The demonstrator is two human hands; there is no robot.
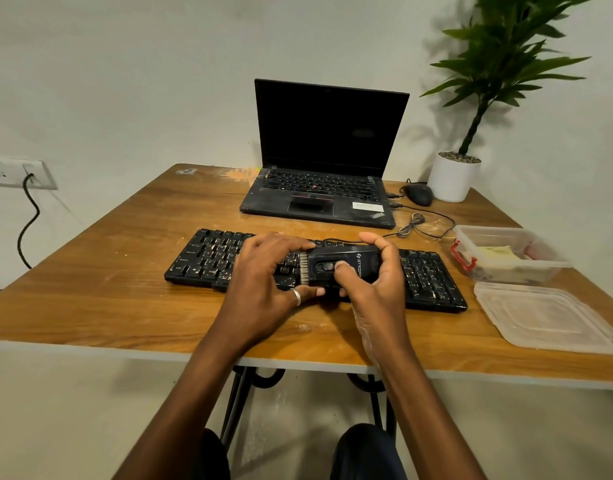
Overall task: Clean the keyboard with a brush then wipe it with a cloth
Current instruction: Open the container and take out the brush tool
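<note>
Right hand (376, 285) grips brush (346, 258); left hand (263, 268) pinches its bristle end | keyboard (426, 282) middle hidden

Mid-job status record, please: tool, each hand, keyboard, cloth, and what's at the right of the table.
tool: brush, bristles pointing left, over the keyboard
right hand: grips brush body, thumb on its slider
left hand: pinches bristle end
keyboard: pale specks on keys
cloth: none clearly visible
at right: open container, lid beside it

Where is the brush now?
Head view, centre: the brush is over the middle of the keyboard, gripped by the right hand, the left hand holding its bristle end.
</note>
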